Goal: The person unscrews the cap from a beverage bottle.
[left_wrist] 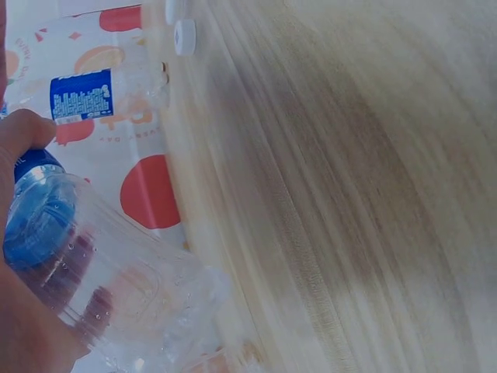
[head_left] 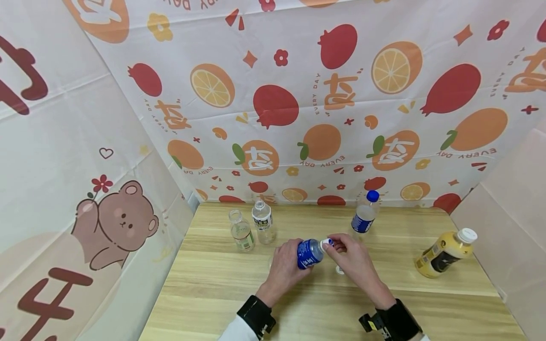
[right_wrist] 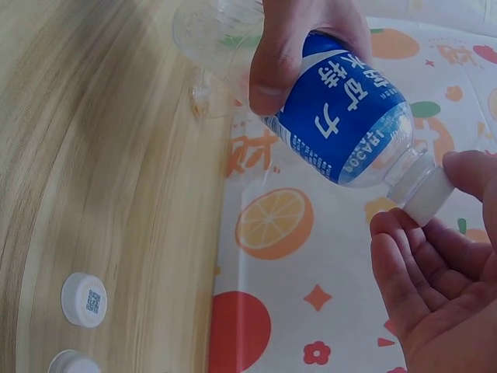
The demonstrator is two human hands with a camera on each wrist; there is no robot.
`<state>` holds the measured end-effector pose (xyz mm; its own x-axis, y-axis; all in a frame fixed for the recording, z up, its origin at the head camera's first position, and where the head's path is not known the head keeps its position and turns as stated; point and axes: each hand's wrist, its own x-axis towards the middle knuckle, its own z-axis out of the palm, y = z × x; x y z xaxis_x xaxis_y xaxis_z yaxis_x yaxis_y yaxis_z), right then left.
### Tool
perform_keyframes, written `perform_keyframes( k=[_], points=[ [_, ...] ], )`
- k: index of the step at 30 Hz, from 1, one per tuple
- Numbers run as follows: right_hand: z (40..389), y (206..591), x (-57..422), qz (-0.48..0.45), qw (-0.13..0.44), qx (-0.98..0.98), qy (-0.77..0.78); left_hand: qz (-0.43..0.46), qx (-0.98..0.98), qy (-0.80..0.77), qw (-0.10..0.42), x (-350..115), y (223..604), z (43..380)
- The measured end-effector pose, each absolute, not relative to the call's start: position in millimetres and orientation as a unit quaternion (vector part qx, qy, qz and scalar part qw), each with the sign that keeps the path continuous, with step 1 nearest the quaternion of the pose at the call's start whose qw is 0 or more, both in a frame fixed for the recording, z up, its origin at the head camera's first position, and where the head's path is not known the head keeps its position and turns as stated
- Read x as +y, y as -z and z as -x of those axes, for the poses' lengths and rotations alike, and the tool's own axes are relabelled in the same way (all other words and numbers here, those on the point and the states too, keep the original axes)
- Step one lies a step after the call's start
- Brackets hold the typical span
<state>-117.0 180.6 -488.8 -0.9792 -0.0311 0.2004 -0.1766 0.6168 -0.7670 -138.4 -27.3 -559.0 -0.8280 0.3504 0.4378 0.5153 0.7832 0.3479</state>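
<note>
My left hand [head_left: 286, 265] grips a clear plastic bottle [head_left: 310, 253] with a blue label, tilted above the wooden table. Its neck points toward my right hand [head_left: 354, 260], whose thumb and fingertips pinch the white cap [right_wrist: 429, 194] at the bottle's mouth. In the right wrist view, the bottle's blue label [right_wrist: 345, 109] shows white lettering, and the left thumb presses beside it. The bottle's clear lower body [left_wrist: 132, 272] fills the near side of the left wrist view. Whether any liquid is inside I cannot tell.
Two uncapped clear bottles [head_left: 241, 232] [head_left: 263, 222] stand at the back left. Behind my right hand is a blue-capped bottle [head_left: 364, 213]. A yellow bottle [head_left: 443, 253] with a white cap stands at the right. Two loose white caps [right_wrist: 84, 300] lie on the table [head_left: 204, 293].
</note>
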Motion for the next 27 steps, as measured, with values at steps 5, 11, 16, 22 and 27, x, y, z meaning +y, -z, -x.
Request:
perform_keyframes(
  k=[5, 11, 16, 22, 27],
  points=[
    [116.6, 489.3, 181.5, -0.07, 0.077, -0.895, -0.434, 0.234, -0.925, 0.239, 0.18, -27.2, 560.7, 138.3],
    [116.2, 490.0, 182.3, -0.081, 0.076, -0.888, -0.447, 0.232, -0.922, 0.258, 0.175, -26.9, 561.0, 137.3],
    [115.2, 489.7, 183.4, -0.102, 0.085, -0.885, -0.447, 0.23, -0.921, 0.269, 0.162, -27.1, 561.5, 136.8],
    [114.4, 490.1, 184.2, -0.131, 0.095, -0.882, -0.442, 0.227, -0.922, 0.278, 0.143, -27.3, 559.7, 135.7],
    [113.3, 491.2, 185.1, -0.145, 0.102, -0.884, -0.433, 0.225, -0.923, 0.285, 0.123, -28.0, 558.1, 135.4]
  ],
)
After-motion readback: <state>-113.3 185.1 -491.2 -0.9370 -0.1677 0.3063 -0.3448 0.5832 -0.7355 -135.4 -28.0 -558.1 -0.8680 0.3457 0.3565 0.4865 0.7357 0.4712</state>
